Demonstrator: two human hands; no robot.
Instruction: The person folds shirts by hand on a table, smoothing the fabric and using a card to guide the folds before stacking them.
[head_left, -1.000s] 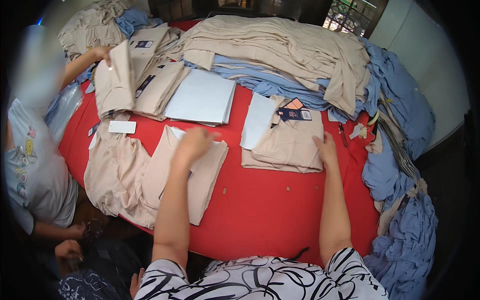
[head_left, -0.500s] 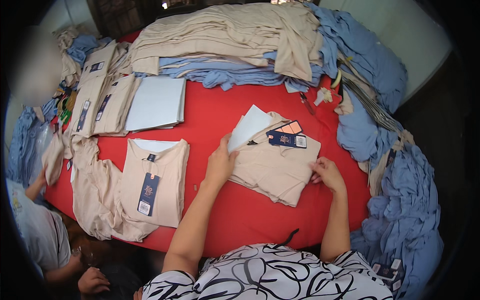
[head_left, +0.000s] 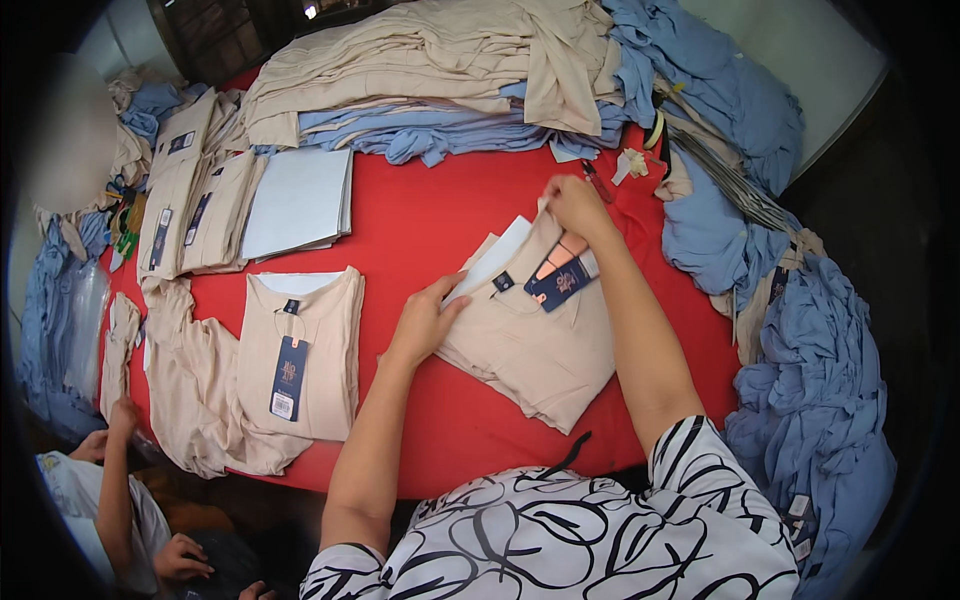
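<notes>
A beige shirt, folded, lies at an angle on the red-covered table in front of me. A white board sticks out by its neckline, partly under the cloth. My left hand grips the shirt's left edge beside the board, thumb on the near side. My right hand reaches to the far corner, fingers pinching the cloth by the neckline. Between the hands, a navy hang tag rests on the shirt beside a peach-coloured card, which the right wrist partly overlaps.
At left lie another folded beige shirt with a tag and a crumpled beige garment. Behind them are white boards and packed shirts. Beige and blue piles line the back; blue garments hang right. Another person's hand shows lower left.
My right hand has gone from the shirt's right edge to its far corner and pinches the cloth there. The shirt and its tag have turned. The other person's arm at left has moved nearer.
</notes>
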